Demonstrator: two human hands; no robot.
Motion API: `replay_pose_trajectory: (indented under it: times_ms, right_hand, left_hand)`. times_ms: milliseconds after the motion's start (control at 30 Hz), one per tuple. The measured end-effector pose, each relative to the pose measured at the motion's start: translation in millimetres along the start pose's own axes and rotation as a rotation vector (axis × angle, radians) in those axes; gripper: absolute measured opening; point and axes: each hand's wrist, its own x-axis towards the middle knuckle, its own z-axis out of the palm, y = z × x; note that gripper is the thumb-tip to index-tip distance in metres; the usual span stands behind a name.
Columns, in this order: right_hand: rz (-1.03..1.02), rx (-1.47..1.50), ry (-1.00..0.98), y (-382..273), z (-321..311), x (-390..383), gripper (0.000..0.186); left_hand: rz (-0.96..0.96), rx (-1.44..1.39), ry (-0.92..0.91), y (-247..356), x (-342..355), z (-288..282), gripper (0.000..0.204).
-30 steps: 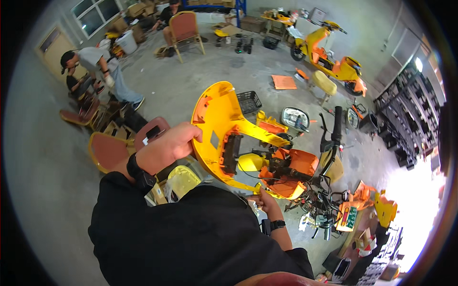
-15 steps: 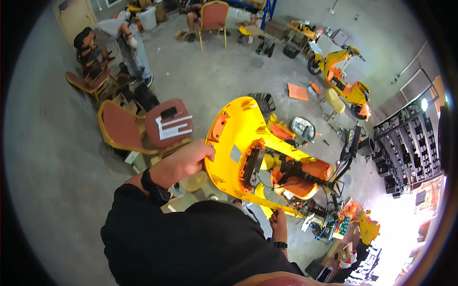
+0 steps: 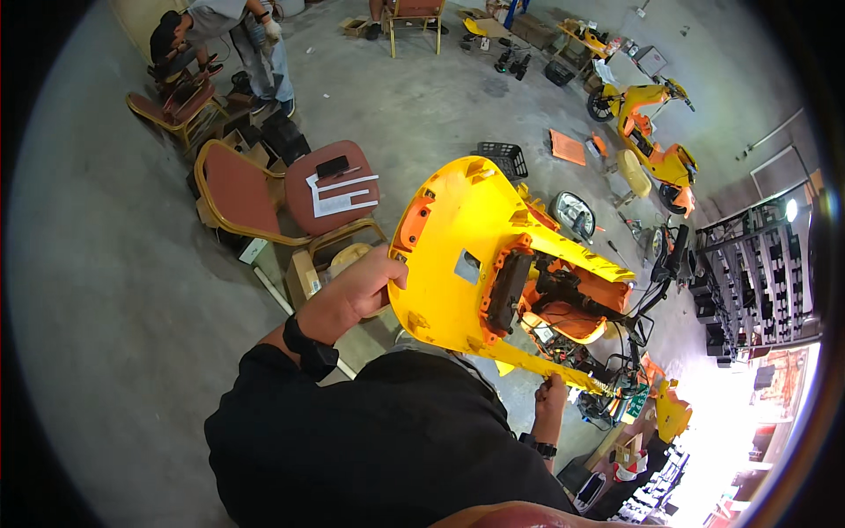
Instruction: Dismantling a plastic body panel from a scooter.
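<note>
Between the 2 hands is the yellow panel (image 3: 440,238), with orange scooter parts (image 3: 572,321) just beyond the right hand (image 3: 551,398). The left hand (image 3: 374,280) clamps its wide rim, thumb over the near face; the right hand pinches 1 of its 2 long arms. It looks like plastic: probably light, quite stiff, slightly slippery. These thin arms may bend or crack, so the rim seems safer for holding.

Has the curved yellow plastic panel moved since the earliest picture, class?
Yes: the panel sits lower in view relative to the black plastic crate; its top, once above the crate's far rim, is now below it.
</note>
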Motion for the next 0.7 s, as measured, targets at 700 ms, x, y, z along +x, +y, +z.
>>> replay_pose_trajectory:
  times_ms: [700]
  right_hand:
    - [-0.234, -0.068, 0.170, -21.0, -8.2, -38.1, 0.014]
  left_hand:
    - [0.001, 0.059, 0.012, -3.7, 26.8, -8.8, 0.064]
